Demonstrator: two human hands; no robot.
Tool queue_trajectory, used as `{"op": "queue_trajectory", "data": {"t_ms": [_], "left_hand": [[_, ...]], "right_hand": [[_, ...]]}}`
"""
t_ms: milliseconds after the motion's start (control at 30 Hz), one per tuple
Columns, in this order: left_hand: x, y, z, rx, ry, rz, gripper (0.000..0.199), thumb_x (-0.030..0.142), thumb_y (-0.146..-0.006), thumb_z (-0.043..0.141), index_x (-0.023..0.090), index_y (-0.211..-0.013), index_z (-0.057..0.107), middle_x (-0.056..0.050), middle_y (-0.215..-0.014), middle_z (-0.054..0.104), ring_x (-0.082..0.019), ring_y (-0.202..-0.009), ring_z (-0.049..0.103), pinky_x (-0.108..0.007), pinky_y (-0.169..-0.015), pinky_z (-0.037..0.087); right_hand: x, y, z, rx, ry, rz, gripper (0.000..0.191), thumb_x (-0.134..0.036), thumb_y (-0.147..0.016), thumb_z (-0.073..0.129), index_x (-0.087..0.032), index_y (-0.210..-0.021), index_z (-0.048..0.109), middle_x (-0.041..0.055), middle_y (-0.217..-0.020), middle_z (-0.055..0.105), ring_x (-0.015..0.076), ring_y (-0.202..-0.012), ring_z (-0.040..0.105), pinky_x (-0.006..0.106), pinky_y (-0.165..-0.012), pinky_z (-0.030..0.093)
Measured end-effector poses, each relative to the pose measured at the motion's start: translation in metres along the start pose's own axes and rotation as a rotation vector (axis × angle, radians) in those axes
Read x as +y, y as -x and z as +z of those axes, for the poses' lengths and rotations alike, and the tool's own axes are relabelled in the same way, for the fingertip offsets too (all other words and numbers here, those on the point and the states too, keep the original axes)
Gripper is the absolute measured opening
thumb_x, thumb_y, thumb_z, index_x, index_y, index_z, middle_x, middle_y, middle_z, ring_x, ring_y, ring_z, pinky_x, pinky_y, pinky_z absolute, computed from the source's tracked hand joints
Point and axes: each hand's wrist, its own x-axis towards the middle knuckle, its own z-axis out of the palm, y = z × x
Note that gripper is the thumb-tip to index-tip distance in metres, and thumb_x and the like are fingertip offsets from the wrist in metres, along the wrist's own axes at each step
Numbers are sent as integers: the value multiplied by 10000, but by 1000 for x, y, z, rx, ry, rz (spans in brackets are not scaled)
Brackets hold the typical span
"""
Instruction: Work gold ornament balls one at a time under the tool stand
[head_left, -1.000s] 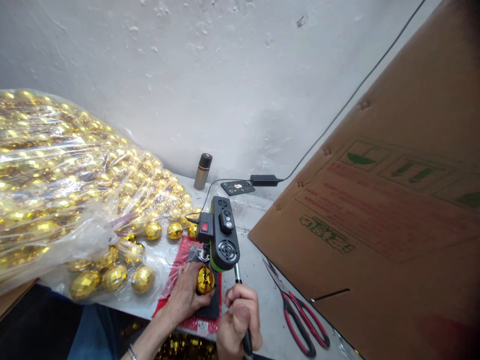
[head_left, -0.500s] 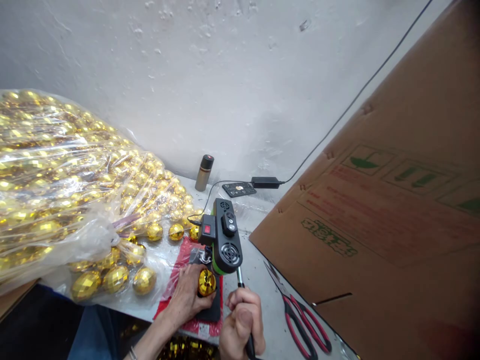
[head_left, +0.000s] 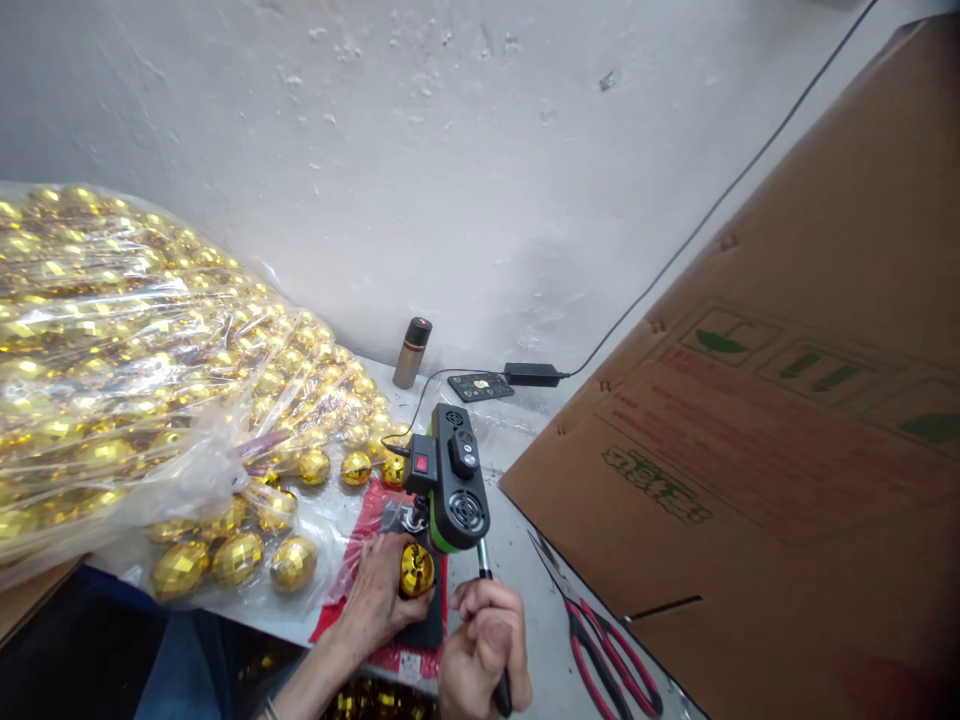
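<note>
My left hand (head_left: pixel 379 585) has its fingers and thumb round a shiny gold mirror-faceted ball (head_left: pixel 416 570), held low in front of a small black-and-green bench machine (head_left: pixel 459 480). This machine has round vent grilles, a side box with a red switch and a black base, partly hidden by my hand. My right hand (head_left: pixel 487 640) is closed round the black-ended metal lever (head_left: pixel 502 692) that sticks out of the machine's near right side. Red plastic wrap (head_left: pixel 367 515) lies under the base. Other loose gold balls (head_left: pixel 294 563) rest to the left of my left hand.
A big clear bag of gold balls (head_left: pixel 172 320) fills the left. Red-and-black scissors (head_left: pixel 600 640) lie to the right, against a large cardboard box (head_left: pixel 750 450). Toward the wall are a black-capped bottle (head_left: pixel 412 354), a dark phone-like slab (head_left: pixel 480 386) and a power adapter (head_left: pixel 532 374) with its cable.
The whole view has shifted slightly. Both hands keep their holds on the gold ball and the lever, and nothing else has visibly moved.
</note>
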Motion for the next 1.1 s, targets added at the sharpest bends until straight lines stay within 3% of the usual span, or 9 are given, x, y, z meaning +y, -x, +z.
{"op": "queue_trajectory", "data": {"t_ms": [500, 667, 800, 933, 1033, 1100], "left_hand": [[5, -1, 0, 10, 22, 5, 489, 231, -705, 776, 216, -1186, 690, -99, -1082, 773, -360, -1053, 704, -511, -969, 529], [6, -1, 2, 13, 24, 23, 488, 241, -716, 780, 209, -1194, 688, -104, -1097, 772, -354, -1055, 709, -493, -967, 526], [4, -1, 4, 22, 24, 39, 475, 251, -724, 774, 226, -1190, 681, -91, -1098, 777, -342, -1049, 706, -476, -962, 521], [4, -1, 4, 27, 8, 33, 483, 236, -716, 777, 221, -1189, 681, -92, -1087, 777, -345, -1044, 705, -481, -955, 527], [7, -4, 1, -4, 4, 20, 473, 226, -711, 784, 202, -1174, 691, -101, -1085, 773, -351, -1052, 703, -493, -959, 536], [8, -6, -2, -20, 10, 11, 460, 218, -717, 777, 204, -1170, 696, -102, -1101, 773, -353, -1071, 700, -503, -971, 539]], "right_hand": [[5, 10, -4, -2, 69, 14, 448, -296, -1119, 436, -213, -683, 490, -38, -741, 514, 123, -630, 527, 305, -680, 466], [23, 25, -13, -34, 135, -66, 409, -257, -1118, 410, -219, -718, 488, -28, -801, 557, 132, -692, 571, 337, -769, 491], [36, 28, -23, -76, 149, -127, 409, -322, -1097, 512, -218, -702, 540, -18, -793, 610, 149, -710, 599, 343, -772, 507], [11, 12, -16, -74, 153, -86, 402, -299, -1105, 499, -215, -714, 544, -16, -787, 611, 135, -695, 593, 298, -706, 495], [-24, -17, 1, 59, 118, 157, 380, -265, -1108, 497, -205, -737, 551, -24, -759, 567, 96, -584, 480, 258, -567, 391], [-42, -39, 9, 42, 112, 237, 393, -338, -1092, 561, -200, -724, 568, -31, -694, 527, 95, -544, 451, 259, -524, 360]]}}
